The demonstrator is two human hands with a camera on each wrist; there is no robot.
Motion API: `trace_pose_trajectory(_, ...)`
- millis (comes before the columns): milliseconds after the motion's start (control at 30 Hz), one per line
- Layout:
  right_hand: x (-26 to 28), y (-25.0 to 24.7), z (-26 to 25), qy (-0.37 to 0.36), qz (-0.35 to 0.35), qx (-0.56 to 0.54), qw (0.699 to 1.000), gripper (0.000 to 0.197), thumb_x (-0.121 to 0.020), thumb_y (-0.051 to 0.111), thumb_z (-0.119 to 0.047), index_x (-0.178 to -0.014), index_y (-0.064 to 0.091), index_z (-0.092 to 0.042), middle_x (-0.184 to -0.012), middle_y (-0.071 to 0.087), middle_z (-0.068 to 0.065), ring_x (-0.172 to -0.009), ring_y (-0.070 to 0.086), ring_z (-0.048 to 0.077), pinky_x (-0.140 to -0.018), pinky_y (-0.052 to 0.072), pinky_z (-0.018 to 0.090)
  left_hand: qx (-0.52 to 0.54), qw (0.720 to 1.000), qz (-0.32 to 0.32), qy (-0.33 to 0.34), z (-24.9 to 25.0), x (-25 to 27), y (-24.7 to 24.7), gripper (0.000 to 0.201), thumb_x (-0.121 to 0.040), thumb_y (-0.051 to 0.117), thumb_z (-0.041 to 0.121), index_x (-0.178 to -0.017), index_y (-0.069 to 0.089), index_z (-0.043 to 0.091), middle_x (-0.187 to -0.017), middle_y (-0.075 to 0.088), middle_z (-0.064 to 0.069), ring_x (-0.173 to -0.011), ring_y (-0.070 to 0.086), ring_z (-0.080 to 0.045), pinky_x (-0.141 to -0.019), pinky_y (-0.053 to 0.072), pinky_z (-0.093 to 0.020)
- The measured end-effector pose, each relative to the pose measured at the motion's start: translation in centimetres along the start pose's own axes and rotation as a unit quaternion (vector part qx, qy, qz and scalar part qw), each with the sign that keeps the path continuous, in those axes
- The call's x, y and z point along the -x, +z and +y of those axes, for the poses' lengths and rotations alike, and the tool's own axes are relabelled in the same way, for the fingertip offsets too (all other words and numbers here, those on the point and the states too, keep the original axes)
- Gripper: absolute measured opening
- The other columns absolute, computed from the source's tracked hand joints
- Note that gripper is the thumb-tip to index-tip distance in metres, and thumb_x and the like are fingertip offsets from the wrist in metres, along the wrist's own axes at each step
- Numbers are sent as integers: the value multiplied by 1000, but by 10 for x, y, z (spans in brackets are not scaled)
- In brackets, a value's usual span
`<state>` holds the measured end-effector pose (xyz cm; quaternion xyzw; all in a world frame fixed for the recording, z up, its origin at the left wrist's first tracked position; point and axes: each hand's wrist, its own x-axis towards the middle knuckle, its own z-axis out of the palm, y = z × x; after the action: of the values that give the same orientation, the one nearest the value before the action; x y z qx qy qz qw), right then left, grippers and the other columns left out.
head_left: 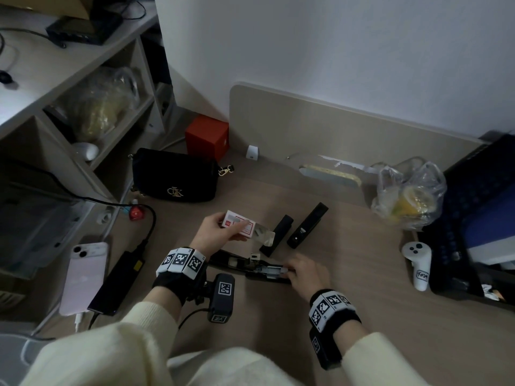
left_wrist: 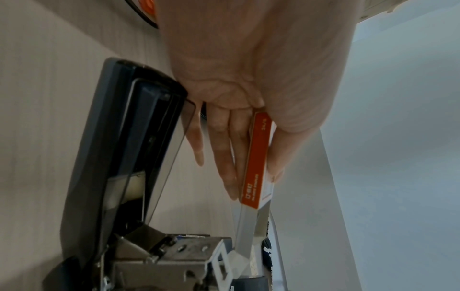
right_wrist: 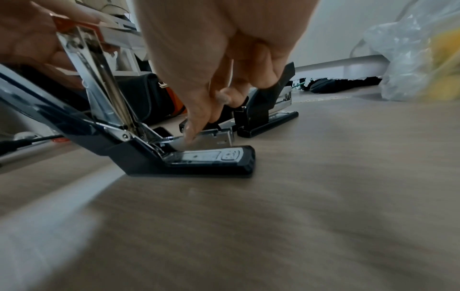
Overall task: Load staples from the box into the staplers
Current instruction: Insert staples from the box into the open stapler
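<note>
Left hand (head_left: 216, 232): fingers under the box (head_left: 239, 226), thumb on top, holding it up above the desk (head_left: 362, 274).
Right hand (head_left: 308, 273): fingers bent down, tips on the metal tray of the open stapler (head_left: 250, 267).
Open stapler: flat on the desk, between both hands.
Other staplers (head_left: 289, 231): just behind, side by side.

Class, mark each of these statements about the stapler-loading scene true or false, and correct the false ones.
1. The left hand holds the staple box. True.
2. The stapler nearest the person is closed. False: it lies opened out, its metal channel exposed.
3. The right hand rests on the white controller. False: its fingers are at the open stapler's channel.
4. Two other black staplers lie beyond the open one. True.
5. A black handbag sits on the desk. True.
</note>
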<state>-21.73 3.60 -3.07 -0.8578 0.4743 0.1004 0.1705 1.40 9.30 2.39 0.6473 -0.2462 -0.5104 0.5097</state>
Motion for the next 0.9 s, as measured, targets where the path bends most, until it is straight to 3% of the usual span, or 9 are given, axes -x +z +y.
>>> trace_pose_trajectory(300, -3, 0, 4, -7, -20, 25, 999, 21, -93, 50, -36, -109, 62, -30, -117, 56, -8, -105, 58, 19, -78, 48, 33, -16, 1000, 2, -12, -3, -4, 1, 25, -82, 75, 19, -100, 67, 2, -93, 75, -12, -86, 73, -23, -82, 59, -32)
trace_pose_trajectory(433, -3, 0, 3, -5, -24, 40, 999, 21, -94, 49, -37, -108, 63, -29, -117, 56, -7, -106, 58, 21, -76, 45, 33, -23, 1000, 1, -11, -3, -4, 2, 25, -83, 74, 19, -100, 67, 2, -93, 75, -12, -85, 73, -21, -79, 59, -28)
trace_pose_trajectory(600, -1, 2, 1, 1, -22, 36, 999, 22, -94, 49, -36, -109, 63, -26, -117, 56, -6, -105, 58, 21, -75, 45, 32, -23, 1000, 2, -10, -3, -3, 1, 28, -83, 74, 18, -101, 66, -1, -94, 74, -15, -86, 73, -24, -82, 59, -33)
trace_pose_trajectory(900, 13, 4, -1, 35, -4, -6, 999, 28, -92, 50, -40, -119, 59, -34, -117, 63, -7, -108, 58, 21, -80, 46, 31, -17, 1000, 0, -5, 0, 1, 2, 24, -82, 74, 19, -99, 66, 3, -94, 74, -13, -86, 73, -23, -83, 59, -32)
